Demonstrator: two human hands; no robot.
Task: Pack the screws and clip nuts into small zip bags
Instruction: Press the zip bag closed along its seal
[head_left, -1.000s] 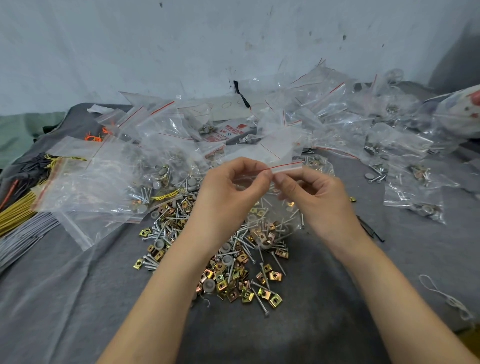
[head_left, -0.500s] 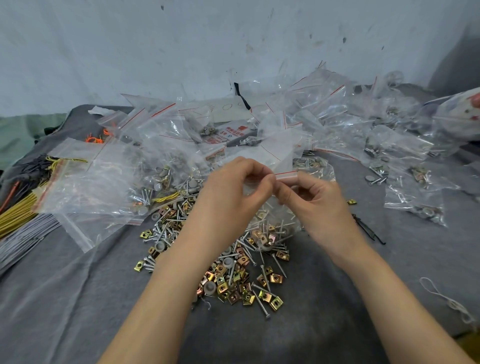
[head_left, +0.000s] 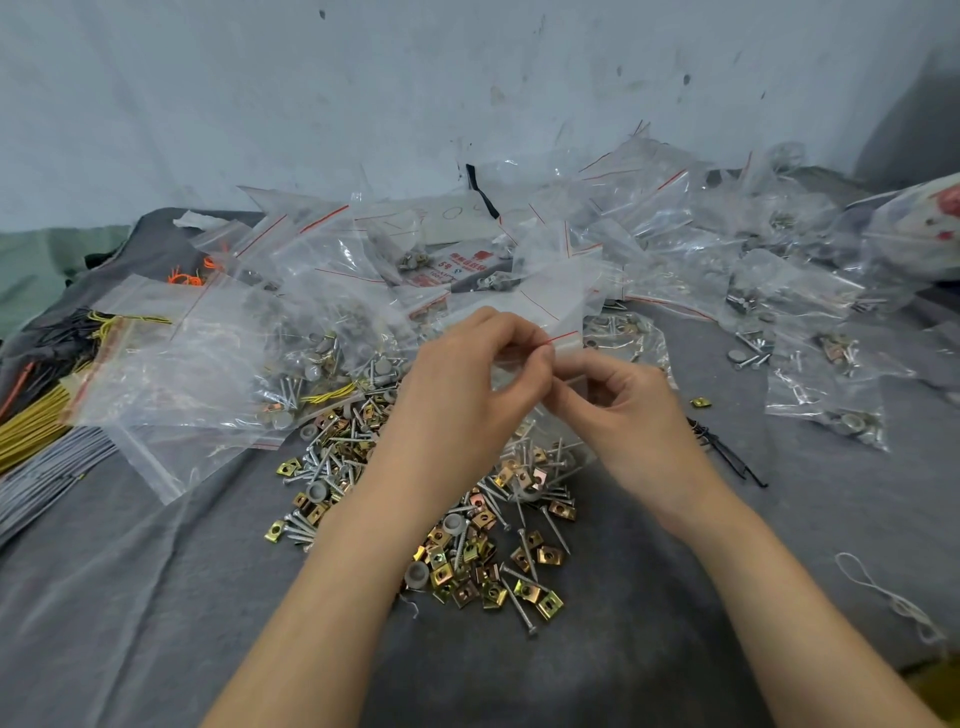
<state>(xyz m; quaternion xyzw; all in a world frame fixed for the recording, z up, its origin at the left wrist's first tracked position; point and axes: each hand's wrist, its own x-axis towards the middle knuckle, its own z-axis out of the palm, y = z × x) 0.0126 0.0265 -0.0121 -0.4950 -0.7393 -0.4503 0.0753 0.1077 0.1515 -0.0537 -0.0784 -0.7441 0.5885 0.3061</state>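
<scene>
The left hand's (head_left: 465, 400) thumb and forefinger tips (head_left: 537, 358) are closed in a pinch on the red-lined top edge of a small zip bag (head_left: 566, 340). The remaining fingers of this hand are curled. The right hand (head_left: 631, 410) meets it from the other side, its fingers (head_left: 571, 396) bent inward and pinching the same bag just below that edge, so the two sets of fingertips almost touch. The bag hangs between the hands, above the work surface. Its lower part is partly hidden by the hands, and a few screws and clip nuts show through the plastic there. Directly beneath lies a loose pile of screws (head_left: 519, 605), brass-coloured clip nuts (head_left: 549, 608) and grey round caps (head_left: 417, 571), spread on a grey cloth (head_left: 156, 597). Behind the hands, a heap of clear zip bags (head_left: 675, 234) extends to the wall (head_left: 311, 104). A larger bag (head_left: 182, 374) lies to the left. Bundles of yellow ties (head_left: 31, 421) and grey ties (head_left: 47, 473) sit at the far left edge. A white string loop (head_left: 893, 603) lies on the cloth to the right.
</scene>
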